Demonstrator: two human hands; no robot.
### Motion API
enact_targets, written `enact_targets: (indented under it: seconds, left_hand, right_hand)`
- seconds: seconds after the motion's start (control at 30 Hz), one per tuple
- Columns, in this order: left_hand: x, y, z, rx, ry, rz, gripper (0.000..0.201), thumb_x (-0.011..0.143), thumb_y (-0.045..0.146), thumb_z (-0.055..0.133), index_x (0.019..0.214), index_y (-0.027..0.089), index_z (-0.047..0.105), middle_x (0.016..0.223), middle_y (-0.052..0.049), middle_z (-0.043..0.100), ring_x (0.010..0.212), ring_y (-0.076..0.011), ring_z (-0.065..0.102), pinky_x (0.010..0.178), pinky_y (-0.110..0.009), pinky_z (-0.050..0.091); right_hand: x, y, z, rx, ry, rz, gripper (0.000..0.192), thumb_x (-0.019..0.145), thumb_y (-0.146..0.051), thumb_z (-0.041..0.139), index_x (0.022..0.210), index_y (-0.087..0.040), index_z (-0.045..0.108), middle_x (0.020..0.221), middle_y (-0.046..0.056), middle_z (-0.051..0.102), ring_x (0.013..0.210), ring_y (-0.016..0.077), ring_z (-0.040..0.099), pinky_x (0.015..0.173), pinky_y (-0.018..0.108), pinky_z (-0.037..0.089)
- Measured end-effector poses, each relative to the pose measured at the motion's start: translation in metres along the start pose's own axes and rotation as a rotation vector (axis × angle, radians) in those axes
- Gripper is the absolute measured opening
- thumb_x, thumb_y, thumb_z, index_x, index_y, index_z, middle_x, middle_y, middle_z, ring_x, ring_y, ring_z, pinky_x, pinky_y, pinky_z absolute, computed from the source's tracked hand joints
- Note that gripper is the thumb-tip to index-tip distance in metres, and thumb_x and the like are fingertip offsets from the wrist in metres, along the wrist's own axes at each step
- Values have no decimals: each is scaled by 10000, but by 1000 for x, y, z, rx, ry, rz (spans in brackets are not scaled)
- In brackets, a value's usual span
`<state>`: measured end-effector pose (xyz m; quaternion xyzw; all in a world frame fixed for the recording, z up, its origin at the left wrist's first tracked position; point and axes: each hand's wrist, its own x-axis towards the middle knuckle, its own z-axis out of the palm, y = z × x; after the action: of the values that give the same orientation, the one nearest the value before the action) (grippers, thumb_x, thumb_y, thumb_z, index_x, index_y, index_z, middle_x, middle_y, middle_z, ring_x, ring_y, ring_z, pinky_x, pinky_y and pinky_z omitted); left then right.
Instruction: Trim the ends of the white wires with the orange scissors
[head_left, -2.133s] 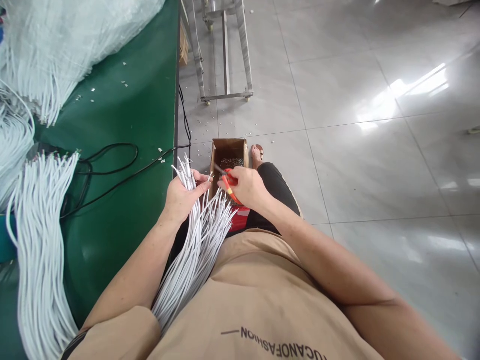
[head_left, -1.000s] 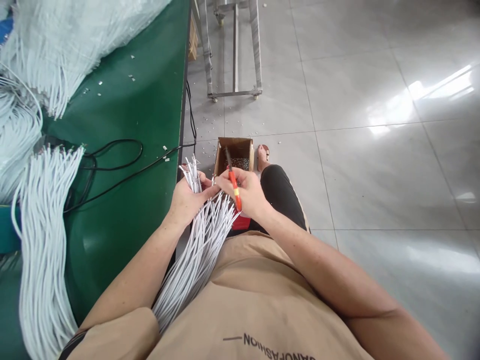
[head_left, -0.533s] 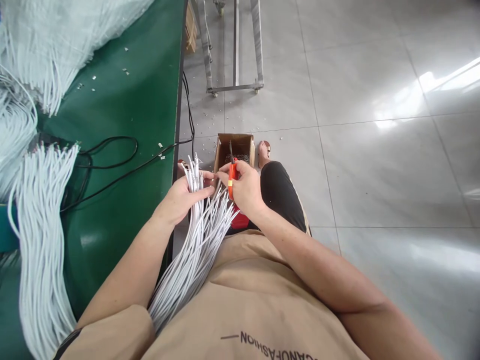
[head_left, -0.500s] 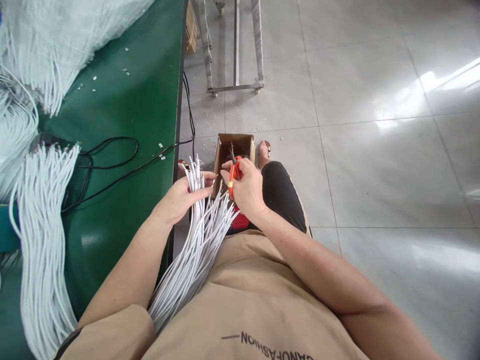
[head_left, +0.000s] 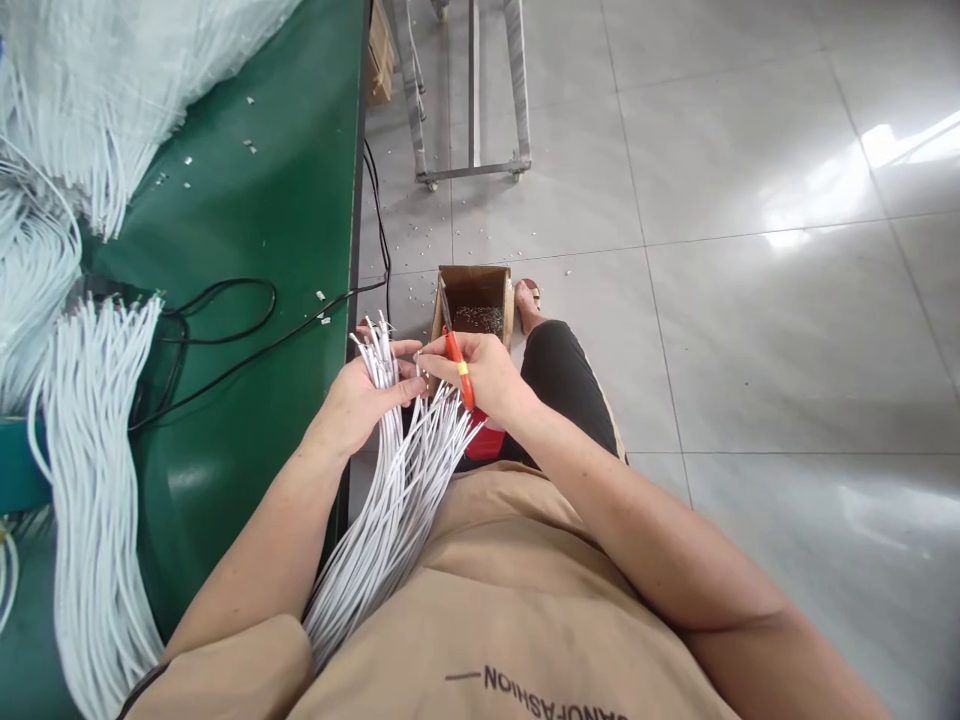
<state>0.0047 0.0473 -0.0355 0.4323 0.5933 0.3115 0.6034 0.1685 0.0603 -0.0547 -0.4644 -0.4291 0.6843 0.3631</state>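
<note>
My left hand grips a thick bundle of white cables that runs from my lap up past my fingers, its cut ends fanning out above the thumb. My right hand holds orange-handled cutters, their dark tip pointing up over a small cardboard box on the floor. The fingertips of both hands meet at one cable end beside the cutters. A red object sits under my right wrist, mostly hidden.
A green workbench lies to my left with heaps of white cables, a black cord and small scraps. A metal cart frame stands on the grey tiled floor ahead. My foot rests beside the box.
The cutters swung from pointing left to pointing up over the box, opened briefly, and now lie along my right palm. Both hands have come together at a cable end.
</note>
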Motion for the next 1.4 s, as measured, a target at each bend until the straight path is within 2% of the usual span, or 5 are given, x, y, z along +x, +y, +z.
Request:
enact_targets:
  seconds: [0.17, 0.3, 0.47, 1.2, 1.4]
  left_hand:
    - [2, -3, 3, -95, 53, -14, 548, 567, 217, 831, 1057, 152, 595, 784, -3, 651, 680, -140, 628, 650, -277, 490]
    - [3, -3, 4, -132, 123, 3, 543, 547, 199, 840, 1021, 147, 580, 709, 23, 641, 604, -121, 617, 609, -256, 476]
    - [1, 0, 7, -71, 185, 6, 520, 540, 208, 839, 985, 145, 577, 708, 11, 663, 606, -146, 639, 611, -272, 489]
    - [-6, 4, 10, 265, 234, 64, 359, 617, 250, 794, 904, 196, 586, 786, -8, 704, 732, -170, 662, 728, -287, 492]
    - [-6, 5, 12, 147, 195, 33, 408, 675, 289, 764, 1008, 195, 547, 756, -15, 715, 667, -171, 673, 658, -284, 484]
  right_hand:
    - [-4, 3, 1, -17, 68, -89, 248, 716, -369, 658, 833, -152, 630, 759, 8, 651, 652, 119, 584, 629, 246, 458]
    - [-4, 7, -9, -498, 141, -161, 227, 797, -366, 567, 749, -152, 624, 790, 35, 657, 705, 134, 568, 669, 259, 407]
    - [-2, 13, -21, -1051, 38, -215, 234, 807, -302, 530, 632, -153, 575, 695, 41, 613, 660, 144, 540, 664, 289, 325]
    - [-6, -9, -21, -1350, -160, -165, 244, 866, -315, 518, 776, -132, 651, 826, 94, 683, 825, 228, 619, 719, 325, 333]
    - [-7, -1, -22, -1326, -140, -210, 210, 855, -294, 541, 780, -137, 659, 818, 92, 675, 843, 222, 609, 752, 319, 350]
